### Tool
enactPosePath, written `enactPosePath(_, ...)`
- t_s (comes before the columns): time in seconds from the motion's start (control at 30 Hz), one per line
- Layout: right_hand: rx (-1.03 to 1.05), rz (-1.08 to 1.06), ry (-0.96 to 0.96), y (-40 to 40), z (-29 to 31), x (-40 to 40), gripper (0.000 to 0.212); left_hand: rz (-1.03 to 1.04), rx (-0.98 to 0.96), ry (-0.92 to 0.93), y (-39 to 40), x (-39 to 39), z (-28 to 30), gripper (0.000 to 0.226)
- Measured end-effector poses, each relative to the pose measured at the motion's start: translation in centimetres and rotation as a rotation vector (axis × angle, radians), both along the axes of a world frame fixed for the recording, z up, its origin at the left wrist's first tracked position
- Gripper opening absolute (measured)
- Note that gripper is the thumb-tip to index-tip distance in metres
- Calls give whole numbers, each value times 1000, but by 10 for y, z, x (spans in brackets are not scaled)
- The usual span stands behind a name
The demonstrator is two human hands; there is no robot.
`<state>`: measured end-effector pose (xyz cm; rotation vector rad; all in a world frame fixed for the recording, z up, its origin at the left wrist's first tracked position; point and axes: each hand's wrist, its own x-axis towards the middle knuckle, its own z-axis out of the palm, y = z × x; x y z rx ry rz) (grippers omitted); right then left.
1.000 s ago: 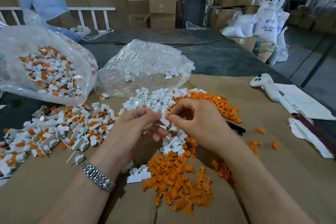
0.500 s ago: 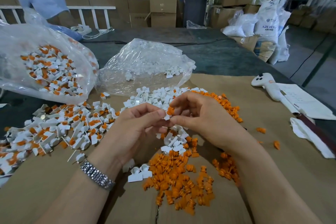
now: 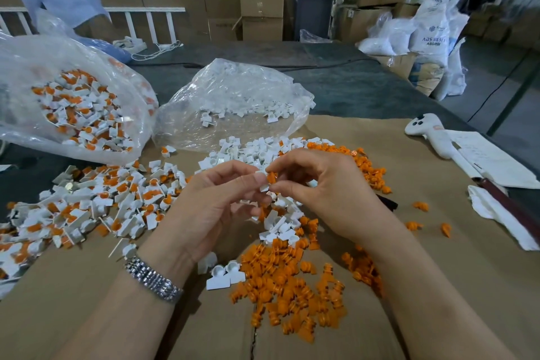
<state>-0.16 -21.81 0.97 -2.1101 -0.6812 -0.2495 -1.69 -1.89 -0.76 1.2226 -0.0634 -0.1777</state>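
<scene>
Both hands meet above the middle of the cardboard [image 3: 438, 286], raised just over the loose parts. The left hand [image 3: 204, 207] pinches a white cap [image 3: 261, 182] between thumb and forefinger, its other fingers curled underneath. The right hand [image 3: 324, 193] pinches an orange plug [image 3: 271, 177] at its fingertips and holds it against the cap, so the two parts touch between the hands. A metal watch [image 3: 153, 280] sits on the left wrist. Under and near the hands lies an orange heap [image 3: 292, 295] of loose plugs, with more strewn to the right behind the right hand. Just beyond the fingers is a white heap [image 3: 257, 152] of bare caps, spilling from the mouth of a clear bag [image 3: 233, 96] farther back. To the left lies a mixed heap [image 3: 87, 204] of white caps with orange in them, and behind it a second bag [image 3: 73, 102] holds the same kind. At the far right of the cardboard rest a white controller [image 3: 429, 131], a sheet of paper [image 3: 491, 161] and a white cloth [image 3: 496, 213] – all well apart from the hands.
</scene>
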Motion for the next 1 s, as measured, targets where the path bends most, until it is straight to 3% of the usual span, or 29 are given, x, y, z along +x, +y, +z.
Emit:
enactPosePath(0.33, -39, -35, -100, 3, -1, -2, 23, 27, -5, 0, 0, 2, -1, 26)
enactPosePath(0.57, -107, -51, -165, 7, -2, -3, 21, 63, -2, -1, -3, 2, -3, 18)
enactPosePath(0.67, -116, -41, -110, 5, -2, -1, 27, 93, -2, 3, -5, 2, -3, 15)
enactPosePath(0.73, -139, -148, -43, -4, -1, 6, 32, 118, 4, 9, -5, 2, -3, 18)
enactPosePath(0.8, -317, -383, 4, -18, -3, 15, 41, 144, 12, 17, -3, 3, -4, 21)
enactPosePath(0.87, -547, -543, 170, -30, -6, 20, 54, 153, 4, 24, 0, 4, -5, 22)
enactPosePath(0.93, -707, -560, 302, -33, -10, 21, 57, 155, -9, 31, 1, 5, -6, 23)
enactPosePath(1.0, -796, -554, 293, -31, -14, 21, 51, 164, -22, 33, 2, 5, -6, 24)
